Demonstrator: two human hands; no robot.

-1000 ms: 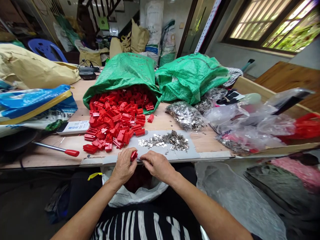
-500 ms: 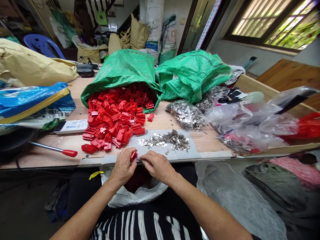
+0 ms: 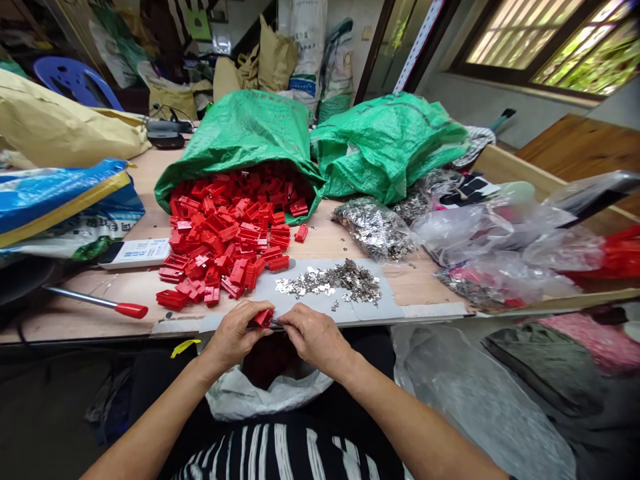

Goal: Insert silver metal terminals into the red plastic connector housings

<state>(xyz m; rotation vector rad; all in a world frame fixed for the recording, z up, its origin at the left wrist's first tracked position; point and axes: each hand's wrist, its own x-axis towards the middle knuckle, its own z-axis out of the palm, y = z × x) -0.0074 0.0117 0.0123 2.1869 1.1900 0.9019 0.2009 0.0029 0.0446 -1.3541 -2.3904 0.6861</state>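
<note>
Between thumb and fingers, my left hand [image 3: 237,335] grips a red plastic part [image 3: 263,318] just over the table's front edge. My right hand [image 3: 313,335] is pinched beside it, on a thin metal piece [image 3: 276,323] that reaches the red part; its exact kind is too small to make out. Beyond my hands a pile of red plastic parts [image 3: 225,233] spills from a green woven sack [image 3: 250,127]. Small silvery metal pieces [image 3: 330,281] lie heaped on a grey sheet [image 3: 387,307]. An open white sack [image 3: 270,400] sits in my lap below, with dark red contents in shadow.
To the right are a second green sack [image 3: 390,143], a clear bag of metal pieces [image 3: 373,227] and several plastic bags [image 3: 500,240]. A white box [image 3: 135,253], a red-tipped lever [image 3: 131,310] and a blue bag [image 3: 65,207] stand on the left.
The red part in my left hand has tilted and shifted slightly left and down. My right hand stays pinched close beside it. The camera view has moved a little.
</note>
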